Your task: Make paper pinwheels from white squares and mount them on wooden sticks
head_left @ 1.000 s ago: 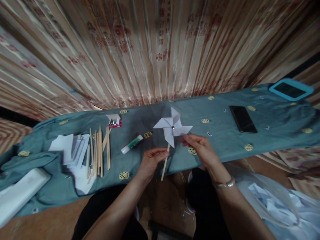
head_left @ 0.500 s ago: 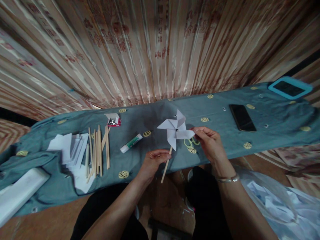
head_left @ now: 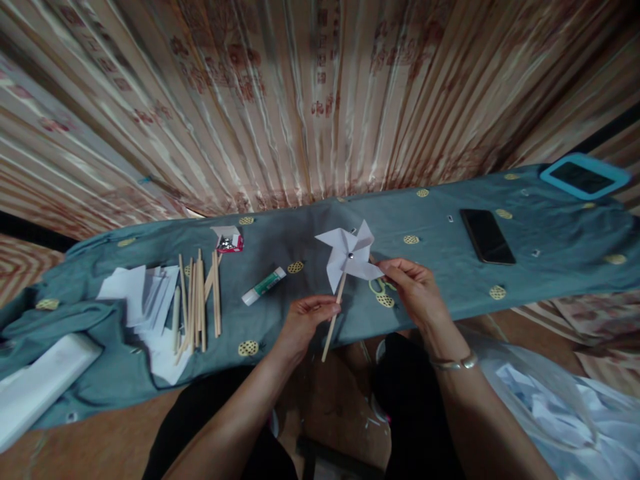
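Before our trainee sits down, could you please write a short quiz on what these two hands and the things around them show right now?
1. True or false: the left hand holds the wooden stick of the white paper pinwheel.

2. Multiple choice: which of these lies on the cloth between the bunch of loose sticks and the pinwheel?
A) the black phone
B) the green-and-white tube
C) the blue-framed device

3. Short answer: which part of the pinwheel is the right hand at?

Key: 1. True. 2. B. 3. The tip of one paper blade.
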`<state>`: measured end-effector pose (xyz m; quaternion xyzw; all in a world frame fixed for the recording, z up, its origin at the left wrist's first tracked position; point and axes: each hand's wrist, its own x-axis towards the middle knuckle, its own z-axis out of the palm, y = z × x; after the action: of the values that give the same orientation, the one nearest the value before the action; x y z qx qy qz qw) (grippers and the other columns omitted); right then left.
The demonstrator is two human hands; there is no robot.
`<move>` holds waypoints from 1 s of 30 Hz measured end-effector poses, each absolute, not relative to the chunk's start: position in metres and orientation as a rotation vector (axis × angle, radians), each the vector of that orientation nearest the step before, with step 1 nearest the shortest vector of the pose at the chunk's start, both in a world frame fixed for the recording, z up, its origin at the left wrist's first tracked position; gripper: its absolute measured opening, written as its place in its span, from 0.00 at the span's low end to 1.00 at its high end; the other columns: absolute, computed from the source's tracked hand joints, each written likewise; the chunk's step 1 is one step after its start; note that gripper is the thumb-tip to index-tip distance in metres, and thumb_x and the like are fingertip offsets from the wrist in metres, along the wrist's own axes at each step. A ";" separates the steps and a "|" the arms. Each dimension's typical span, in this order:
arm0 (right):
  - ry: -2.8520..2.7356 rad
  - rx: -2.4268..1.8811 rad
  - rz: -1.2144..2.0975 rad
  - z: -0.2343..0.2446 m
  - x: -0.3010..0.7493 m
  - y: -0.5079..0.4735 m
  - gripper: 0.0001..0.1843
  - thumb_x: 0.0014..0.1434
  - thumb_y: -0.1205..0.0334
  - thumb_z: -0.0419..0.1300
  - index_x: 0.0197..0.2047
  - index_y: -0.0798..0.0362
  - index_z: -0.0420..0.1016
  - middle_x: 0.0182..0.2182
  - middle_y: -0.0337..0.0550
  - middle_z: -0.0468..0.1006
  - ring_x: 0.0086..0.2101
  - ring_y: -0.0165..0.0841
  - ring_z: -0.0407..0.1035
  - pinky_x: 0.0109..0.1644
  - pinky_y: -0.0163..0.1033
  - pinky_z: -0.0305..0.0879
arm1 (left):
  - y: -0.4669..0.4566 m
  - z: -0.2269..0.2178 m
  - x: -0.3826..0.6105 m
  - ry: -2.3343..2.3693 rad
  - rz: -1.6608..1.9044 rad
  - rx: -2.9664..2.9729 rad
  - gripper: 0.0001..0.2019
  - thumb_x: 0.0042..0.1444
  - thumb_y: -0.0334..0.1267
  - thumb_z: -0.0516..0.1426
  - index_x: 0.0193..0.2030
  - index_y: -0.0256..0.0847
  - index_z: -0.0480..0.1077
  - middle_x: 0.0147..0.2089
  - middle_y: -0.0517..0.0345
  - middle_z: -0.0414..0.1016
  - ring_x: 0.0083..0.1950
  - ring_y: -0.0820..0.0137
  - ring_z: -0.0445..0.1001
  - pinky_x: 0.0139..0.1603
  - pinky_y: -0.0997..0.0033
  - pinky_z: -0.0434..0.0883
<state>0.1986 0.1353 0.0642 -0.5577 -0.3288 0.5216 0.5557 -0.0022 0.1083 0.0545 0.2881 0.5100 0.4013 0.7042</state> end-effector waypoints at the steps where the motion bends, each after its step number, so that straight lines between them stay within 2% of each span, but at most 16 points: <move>1: -0.786 -1.318 1.231 0.064 0.198 0.135 0.14 0.37 0.50 0.75 0.23 0.49 0.81 0.21 0.37 0.78 0.22 0.27 0.65 0.27 0.33 0.60 | 0.108 0.055 -0.002 1.134 0.894 0.643 0.12 0.33 0.40 0.72 0.27 0.39 0.81 0.27 0.56 0.79 0.30 0.73 0.71 0.36 0.73 0.66; 16: -0.897 -1.307 1.295 0.064 0.183 0.128 0.13 0.39 0.49 0.74 0.23 0.49 0.81 0.22 0.36 0.78 0.25 0.28 0.66 0.32 0.35 0.61 | 0.110 0.059 -0.003 1.127 0.926 0.592 0.14 0.30 0.40 0.72 0.26 0.39 0.81 0.27 0.58 0.79 0.30 0.75 0.71 0.36 0.76 0.65; 24: -0.933 -1.293 1.336 0.065 0.174 0.125 0.14 0.40 0.50 0.74 0.21 0.50 0.79 0.20 0.35 0.75 0.25 0.27 0.63 0.32 0.35 0.59 | 0.110 0.059 -0.004 1.122 0.921 0.586 0.14 0.30 0.40 0.73 0.26 0.38 0.81 0.26 0.58 0.79 0.29 0.76 0.70 0.35 0.77 0.65; 30: -0.960 -1.277 1.359 0.067 0.169 0.125 0.14 0.40 0.49 0.74 0.22 0.50 0.80 0.22 0.38 0.76 0.27 0.29 0.64 0.33 0.36 0.60 | 0.111 0.059 -0.002 1.123 0.908 0.588 0.15 0.29 0.40 0.73 0.26 0.38 0.81 0.25 0.59 0.78 0.28 0.77 0.70 0.34 0.78 0.65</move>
<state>0.1692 0.1245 0.0669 -0.5279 -0.3966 0.5616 0.4987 -0.0021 0.1111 0.0586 0.2650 0.5063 0.4094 0.7112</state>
